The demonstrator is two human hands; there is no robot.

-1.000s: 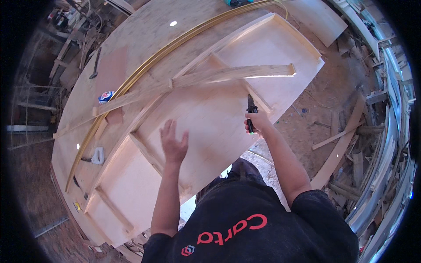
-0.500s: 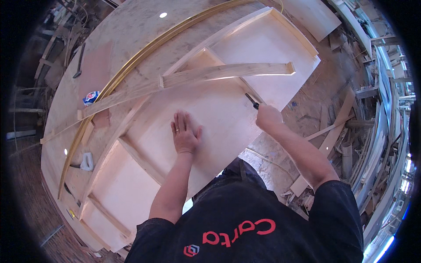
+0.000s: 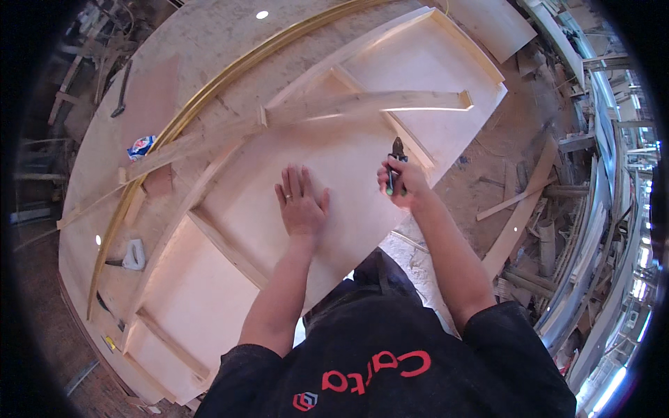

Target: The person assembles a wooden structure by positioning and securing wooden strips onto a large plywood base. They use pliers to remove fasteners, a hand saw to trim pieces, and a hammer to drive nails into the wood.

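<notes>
My left hand (image 3: 302, 202) lies flat, fingers spread, on the pale plywood panel (image 3: 230, 292), with a ring on one finger. My right hand (image 3: 405, 182) is closed around a pair of pliers (image 3: 394, 161) with green-tipped handles; the dark jaws point up, just over the panel near its right edge. A long loose wooden strip (image 3: 362, 104) lies diagonally across the panel's frame above both hands. Ribs divide the panel into bays.
The panel rests on a big chipboard table (image 3: 209, 35) with a curved brass-coloured strip (image 3: 230, 73). On the table lie a hammer (image 3: 122, 89), a small blue-and-white packet (image 3: 141, 147) and a white tool (image 3: 132, 255). Scrap timber (image 3: 519, 216) litters the floor to the right.
My left hand came down from raised to flat on the panel. My right hand with the pliers shifted slightly left and nearer over the panel edge.
</notes>
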